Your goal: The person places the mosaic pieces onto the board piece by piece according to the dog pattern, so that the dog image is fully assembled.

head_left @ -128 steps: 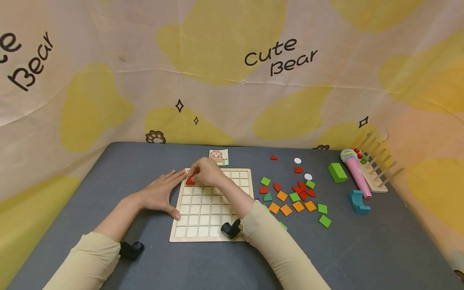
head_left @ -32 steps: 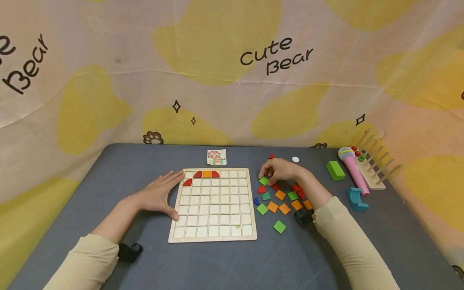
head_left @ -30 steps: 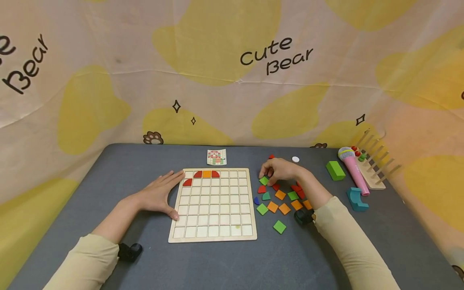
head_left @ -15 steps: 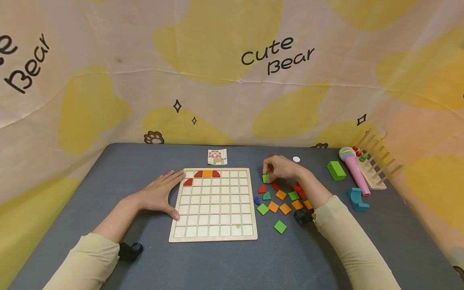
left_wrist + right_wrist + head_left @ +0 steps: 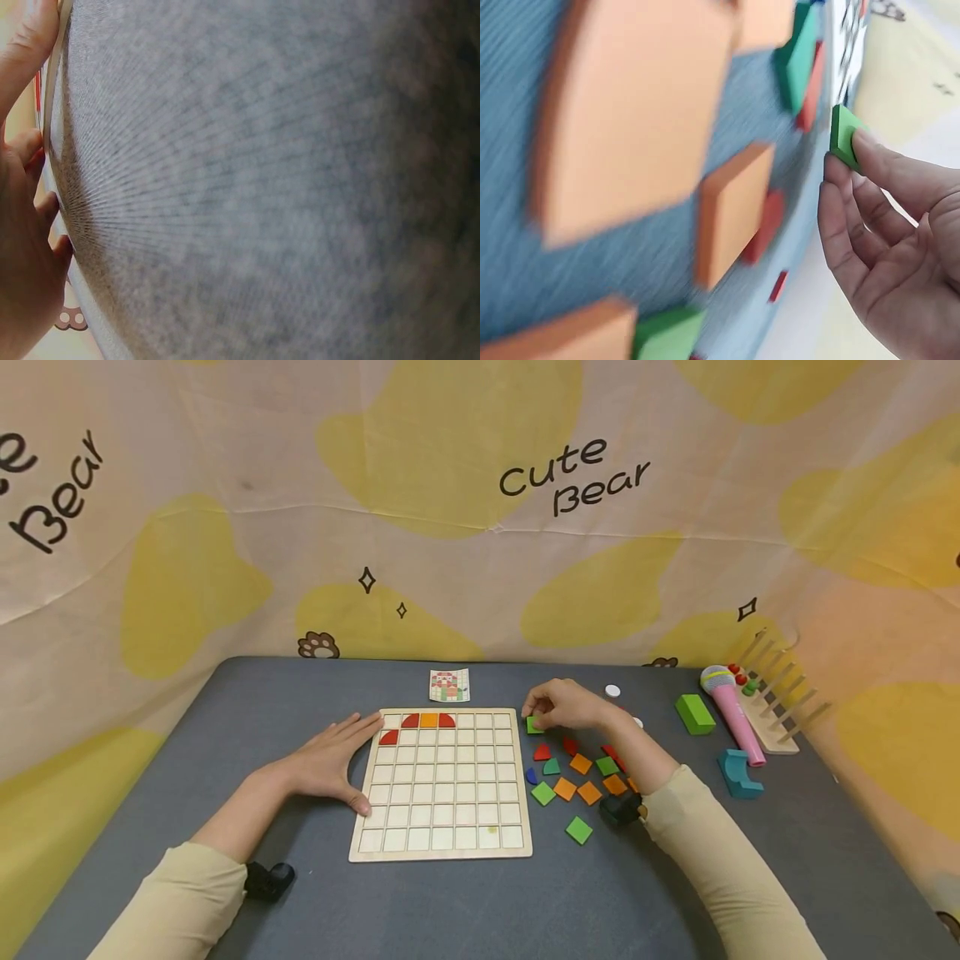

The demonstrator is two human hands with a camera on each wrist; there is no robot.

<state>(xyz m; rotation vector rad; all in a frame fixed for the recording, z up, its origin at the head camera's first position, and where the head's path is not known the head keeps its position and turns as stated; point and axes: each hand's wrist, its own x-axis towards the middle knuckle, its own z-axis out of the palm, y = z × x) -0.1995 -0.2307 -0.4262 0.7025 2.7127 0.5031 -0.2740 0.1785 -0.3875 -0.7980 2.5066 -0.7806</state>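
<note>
My right hand (image 5: 567,704) pinches a green square tile (image 5: 844,135) between thumb and fingertips, just off the right edge of a wooden grid board (image 5: 442,852). With fingers spread, my left hand (image 5: 324,766) rests along the board's left edge; the thumb touches its lower left side. In the board's top row lie an orange square tile (image 5: 428,720) and two red quarter-round tiles, one on each side of it. Another red quarter-round tile (image 5: 388,737) sits in the second row at the left. The left wrist view shows mostly grey table, with the left hand (image 5: 30,225) at its edge.
Loose orange, green, red and blue tiles (image 5: 589,792) lie right of the board. A printed pattern card (image 5: 449,685) lies behind it. Farther right are a green block (image 5: 695,714), a pink toy microphone (image 5: 738,718), a teal arch block (image 5: 740,774) and a pegged wooden rack (image 5: 780,737).
The red tile has been left in the second row. My right hand moved from the board to the loose tiles, picked up a green square and carried it left toward the board. My left hand stayed.
</note>
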